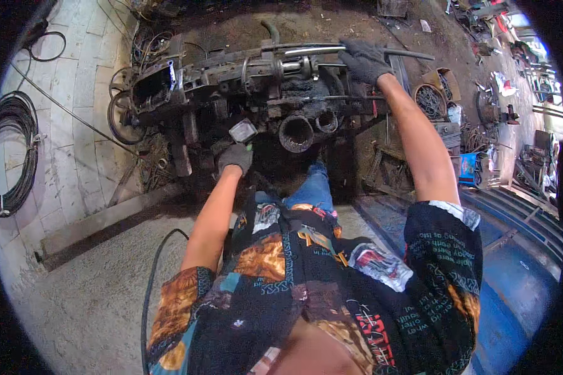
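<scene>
My left hand (234, 157), in a dark grey work glove, is closed just in front of a dark, greasy metal machine (216, 81). Directly beyond its fingers is a block-like thing with a pale square face (243, 130), and the hand appears to grip it from below. A small green spot shows between them. My right hand (364, 60), gloved the same way, reaches over the machine's far right end. Its fingers wrap a long metal bar (411, 54) that sticks out to the right. Two round pipe openings (296, 134) face me below the machine's middle.
Cable coils (15, 150) lie on pale slabs at left, beside a long beam (112, 222). On the right are a basket of chain (430, 100), a cardboard box (445, 83), a blue container (469, 169) and blue metal panels (507, 275). A black hose (147, 300) runs by my left arm.
</scene>
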A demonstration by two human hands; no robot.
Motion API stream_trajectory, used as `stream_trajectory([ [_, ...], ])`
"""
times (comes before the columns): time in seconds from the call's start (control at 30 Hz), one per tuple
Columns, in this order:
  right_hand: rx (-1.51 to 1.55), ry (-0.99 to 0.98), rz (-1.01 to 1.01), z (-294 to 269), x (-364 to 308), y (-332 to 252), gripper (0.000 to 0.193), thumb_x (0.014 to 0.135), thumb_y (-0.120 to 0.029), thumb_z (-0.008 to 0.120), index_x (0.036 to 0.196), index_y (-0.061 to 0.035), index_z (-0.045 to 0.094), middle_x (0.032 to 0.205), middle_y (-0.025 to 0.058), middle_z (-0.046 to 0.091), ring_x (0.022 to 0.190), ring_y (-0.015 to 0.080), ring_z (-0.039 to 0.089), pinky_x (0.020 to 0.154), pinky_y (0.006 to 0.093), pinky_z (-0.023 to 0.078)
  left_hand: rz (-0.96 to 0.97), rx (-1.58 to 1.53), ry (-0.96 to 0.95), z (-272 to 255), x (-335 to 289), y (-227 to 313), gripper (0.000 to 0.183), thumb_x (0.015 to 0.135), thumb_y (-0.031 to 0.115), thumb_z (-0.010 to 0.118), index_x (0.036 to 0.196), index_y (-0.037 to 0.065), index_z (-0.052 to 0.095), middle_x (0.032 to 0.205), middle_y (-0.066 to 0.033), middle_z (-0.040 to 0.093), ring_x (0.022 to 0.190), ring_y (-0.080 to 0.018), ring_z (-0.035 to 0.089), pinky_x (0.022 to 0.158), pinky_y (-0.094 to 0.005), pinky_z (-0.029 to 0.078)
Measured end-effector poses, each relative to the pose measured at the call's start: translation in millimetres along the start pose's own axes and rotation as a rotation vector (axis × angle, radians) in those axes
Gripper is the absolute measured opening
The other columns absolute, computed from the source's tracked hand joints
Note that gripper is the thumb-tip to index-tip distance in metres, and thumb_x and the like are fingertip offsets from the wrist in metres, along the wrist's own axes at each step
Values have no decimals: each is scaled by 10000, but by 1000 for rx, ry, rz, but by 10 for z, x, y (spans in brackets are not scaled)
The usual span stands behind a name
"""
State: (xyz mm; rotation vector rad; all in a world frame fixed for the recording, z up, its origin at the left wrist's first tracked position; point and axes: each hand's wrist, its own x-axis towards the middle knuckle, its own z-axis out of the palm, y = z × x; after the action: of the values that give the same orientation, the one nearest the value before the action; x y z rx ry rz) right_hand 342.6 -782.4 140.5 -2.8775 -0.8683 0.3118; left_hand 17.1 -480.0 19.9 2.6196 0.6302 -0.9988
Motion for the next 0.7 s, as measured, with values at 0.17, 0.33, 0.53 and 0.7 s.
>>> stream_trajectory([
  [0.17,207,175,-234,227,94,609,527,952,-455,503,1372,-143,571,1303,173,623,1243,363,551,1051,461,417,-89,-32,164,244,140,-117,531,897,509,585,1097,30,700,1177,-266,656,1079,-436,637,903,-519,517],
  [0.33,187,216,-238,20,-62,746,452,948,-351,532,1322,-109,608,1285,174,628,1208,354,571,1056,463,418,-272,-198,184,148,-70,108,512,878,482,606,1173,69,676,1195,-235,661,1118,-441,623,929,-528,505],
  [0.53,657,819,-10,396,-534,966,381,868,-261,675,1159,-16,650,1102,200,670,1061,357,621,940,414,479,-417,-16,112,-595,-434,779,516,897,503,557,1170,83,681,1177,-226,669,1121,-422,627,916,-524,508],
  [0.7,1456,165,663,1474,-740,1552,183,929,-248,626,958,-67,632,879,88,660,755,179,627,697,305,520,19,-120,807,-1280,-150,1379,426,932,400,568,1138,42,672,1157,-192,671,1089,-373,632,930,-475,493],
])
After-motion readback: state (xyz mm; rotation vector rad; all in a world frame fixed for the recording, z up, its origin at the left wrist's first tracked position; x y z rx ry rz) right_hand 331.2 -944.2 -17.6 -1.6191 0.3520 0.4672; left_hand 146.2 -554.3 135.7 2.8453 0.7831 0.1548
